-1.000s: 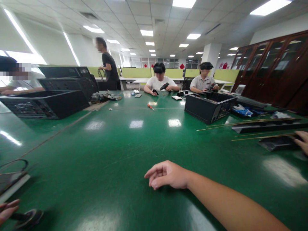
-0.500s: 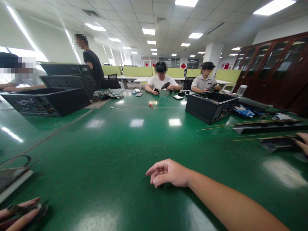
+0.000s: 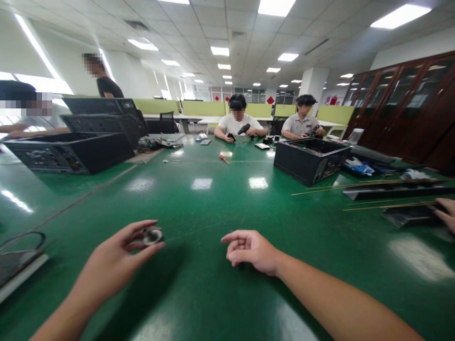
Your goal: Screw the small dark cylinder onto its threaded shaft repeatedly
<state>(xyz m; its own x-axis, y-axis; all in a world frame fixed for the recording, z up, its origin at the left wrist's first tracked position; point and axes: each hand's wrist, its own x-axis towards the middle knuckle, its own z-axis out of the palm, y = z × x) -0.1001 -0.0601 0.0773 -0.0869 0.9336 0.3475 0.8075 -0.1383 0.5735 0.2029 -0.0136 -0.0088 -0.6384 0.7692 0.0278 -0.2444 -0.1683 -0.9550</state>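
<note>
My left hand (image 3: 115, 258) is closed on a small round part (image 3: 152, 237), pinched between thumb and fingers above the green tabletop (image 3: 192, 293). The part has a pale grey ring with something dark inside; its exact kind does not show. To the right, my right hand (image 3: 250, 251) rests sideways on the table. Its index finger points left, the other fingers curl loosely, and nothing is in it. Bare tabletop lies between the two hands.
Black computer cases stand at the left (image 3: 106, 151) and right (image 3: 302, 161). An orange screwdriver (image 3: 223, 159) lies farther off. Dark metal channels (image 3: 387, 190) and thin rods lie at right, beside another person's hand (image 3: 446, 213). A flat panel (image 3: 21, 267) sits at left. Two people work opposite.
My left hand has come up from the lower left corner toward the middle, carrying the small round part. My right hand has barely moved. A standing person in the background has shifted left.
</note>
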